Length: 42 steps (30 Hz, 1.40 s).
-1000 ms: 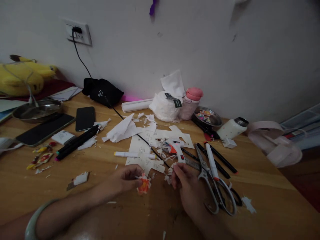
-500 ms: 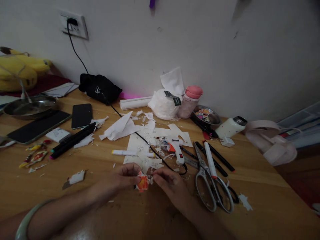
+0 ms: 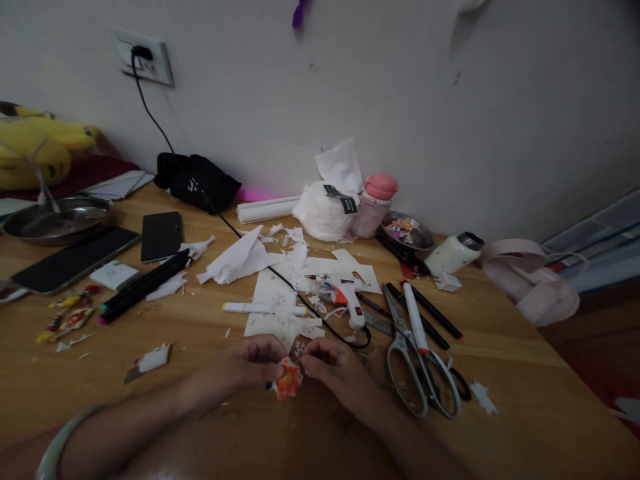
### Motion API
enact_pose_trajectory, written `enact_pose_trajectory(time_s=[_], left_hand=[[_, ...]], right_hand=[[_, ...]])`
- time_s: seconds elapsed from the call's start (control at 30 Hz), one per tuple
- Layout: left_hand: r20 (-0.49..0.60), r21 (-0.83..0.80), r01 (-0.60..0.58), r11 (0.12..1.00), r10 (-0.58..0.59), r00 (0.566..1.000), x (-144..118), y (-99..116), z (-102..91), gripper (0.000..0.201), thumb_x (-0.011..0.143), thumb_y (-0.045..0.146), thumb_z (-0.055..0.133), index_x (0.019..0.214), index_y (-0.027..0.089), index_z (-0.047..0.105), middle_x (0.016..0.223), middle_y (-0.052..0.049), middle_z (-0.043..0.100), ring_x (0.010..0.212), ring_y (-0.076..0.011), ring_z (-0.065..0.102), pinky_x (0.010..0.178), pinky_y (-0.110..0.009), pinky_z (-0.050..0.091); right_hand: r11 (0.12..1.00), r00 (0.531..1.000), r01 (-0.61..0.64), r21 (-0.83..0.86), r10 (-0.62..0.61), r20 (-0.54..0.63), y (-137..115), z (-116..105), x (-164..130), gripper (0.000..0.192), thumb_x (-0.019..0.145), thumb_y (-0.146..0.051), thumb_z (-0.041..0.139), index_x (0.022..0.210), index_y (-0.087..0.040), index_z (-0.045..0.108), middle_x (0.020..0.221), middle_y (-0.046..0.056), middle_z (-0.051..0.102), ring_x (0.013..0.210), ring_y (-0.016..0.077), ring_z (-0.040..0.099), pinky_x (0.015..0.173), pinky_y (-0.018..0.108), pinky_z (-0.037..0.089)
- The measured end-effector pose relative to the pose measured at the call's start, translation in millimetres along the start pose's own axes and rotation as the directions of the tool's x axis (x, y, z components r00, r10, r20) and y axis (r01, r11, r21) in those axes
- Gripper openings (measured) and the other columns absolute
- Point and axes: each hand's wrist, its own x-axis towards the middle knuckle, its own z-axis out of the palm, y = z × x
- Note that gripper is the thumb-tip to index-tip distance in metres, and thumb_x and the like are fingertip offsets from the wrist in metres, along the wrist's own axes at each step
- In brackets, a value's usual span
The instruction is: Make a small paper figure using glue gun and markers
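Note:
A small orange piece (image 3: pixel 289 379) with a yellow middle and pale, jagged edges, seemingly a paper cutout, is pinched between the thumb and fingers of my left hand (image 3: pixel 255 363). Close to its right edge, my right hand (image 3: pixel 333 367) has its thumb and fingertips together. Whatever those right fingers hold is too small to make out. Tiny white scraps (image 3: pixel 299 348) show between the two hands. Just beyond them lies a written-on paper sheet (image 3: pixel 265 327) with a white marker (image 3: pixel 265 309) across it.
Large scissors (image 3: pixel 406 360) lie to my right beside several markers (image 3: pixel 439 311). A white glue gun (image 3: pixel 354 303) rests ahead, its black cord (image 3: pixel 285 277) crossing the table. Farther back are a tissue pack (image 3: pixel 325 213), a pink-lidded bottle (image 3: pixel 376 203) and a bowl of colourful cutouts (image 3: pixel 407 230).
My right hand has come in closer to the orange cutout, which has turned slightly and shows more of its face. The whole view has shifted a little.

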Motion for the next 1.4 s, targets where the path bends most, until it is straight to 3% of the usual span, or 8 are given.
enact_pose_trajectory(time_s=[0.23,0.37,0.57,0.67,0.73,0.9,1.13,1.4], left_hand=[[-0.113,-0.129,0.088,0.988,-0.102,0.988,1.0,7.8,-1.5,0.026,0.058,0.032,0.073,0.069,0.015,0.056,0.064,0.003,0.056,0.059,-0.0092,0.048,0.055,-0.021,0.033],[-0.16,-0.239,0.073,0.968,-0.114,0.981,-2.3,15.2,-2.7,0.023,0.062,0.025,0.071,0.079,0.016,0.058,0.069,0.004,0.056,0.059,-0.0076,0.049,0.054,-0.02,0.035],[-0.114,-0.399,0.044,0.916,-0.097,0.989,-2.6,10.9,-9.3,0.024,0.07,0.021,0.066,0.092,0.017,0.056,0.076,0.001,0.061,0.06,-0.0077,0.056,0.058,-0.019,0.042],[-0.117,-0.412,0.034,0.911,-0.09,0.989,-1.2,7.6,-13.0,0.026,0.071,0.02,0.064,0.094,0.015,0.055,0.076,-0.001,0.062,0.06,-0.0094,0.059,0.056,-0.019,0.044],[-0.133,-0.435,0.025,0.9,-0.091,0.987,-0.5,7.6,-14.5,0.025,0.069,0.017,0.065,0.092,0.015,0.054,0.073,-0.001,0.063,0.059,-0.0099,0.06,0.056,-0.018,0.046],[-0.132,-0.457,0.005,0.89,-0.073,0.988,2.7,8.4,-17.5,0.019,0.071,0.015,0.062,0.089,0.013,0.054,0.076,-0.004,0.066,0.062,-0.0133,0.064,0.059,-0.02,0.05],[-0.157,-0.418,0.012,0.909,-0.085,0.984,2.4,10.0,-15.5,0.017,0.073,0.017,0.06,0.088,0.01,0.057,0.082,-0.008,0.068,0.07,-0.0161,0.065,0.067,-0.023,0.051],[-0.214,-0.405,0.016,0.914,-0.111,0.971,-1.0,13.1,-11.5,0.012,0.07,0.013,0.063,0.082,0.011,0.06,0.076,-0.005,0.069,0.068,-0.0147,0.065,0.068,-0.024,0.051]], right_hand=[[0.992,0.966,0.083,-0.092,-0.103,-0.236,-12.8,-21.9,-11.9,0.025,0.08,-0.038,0.044,0.071,-0.015,0.046,0.053,-0.005,0.04,0.048,0.0061,0.039,0.048,0.018,0.032],[0.924,0.971,0.115,-0.365,-0.182,-0.155,-22.7,-40.7,-22.0,0.017,0.075,-0.025,0.051,0.091,-0.018,0.051,0.071,0.001,0.056,0.065,0.0111,0.052,0.061,0.022,0.04],[0.597,0.971,0.119,-0.793,-0.238,-0.034,-35.6,-70.9,-34.7,0.015,0.076,-0.016,0.046,0.076,-0.02,0.06,0.079,0.003,0.059,0.079,0.017,0.053,0.072,0.032,0.041],[0.379,0.938,0.147,-0.914,-0.347,0.007,-38.5,-96.5,-44.7,0.041,0.07,-0.006,0.04,0.102,-0.024,0.059,0.107,0.004,0.056,0.104,0.0214,0.046,0.089,0.04,0.033],[0.31,0.913,0.038,-0.95,-0.397,-0.093,-37.4,-115.4,-51.6,0.038,0.072,-0.011,0.04,0.102,-0.023,0.059,0.109,0.005,0.055,0.104,0.0238,0.046,0.087,0.042,0.033],[0.332,0.937,-0.212,-0.919,-0.199,-0.288,-24.4,-146.7,-44.3,0.028,0.081,-0.033,0.041,0.095,-0.019,0.061,0.09,0.007,0.061,0.084,0.0199,0.055,0.076,0.032,0.041],[0.194,0.981,-0.178,-0.965,-0.046,-0.19,-15.8,-148.9,19.8,0.021,0.074,-0.021,0.048,0.085,-0.016,0.065,0.09,0.008,0.062,0.08,0.0182,0.057,0.068,0.024,0.039],[0.134,0.975,-0.205,-0.97,0.113,-0.191,-26.0,-142.9,36.2,0.018,0.07,-0.031,0.054,0.071,-0.016,0.065,0.07,0.005,0.062,0.062,0.0168,0.056,0.051,0.022,0.033]])
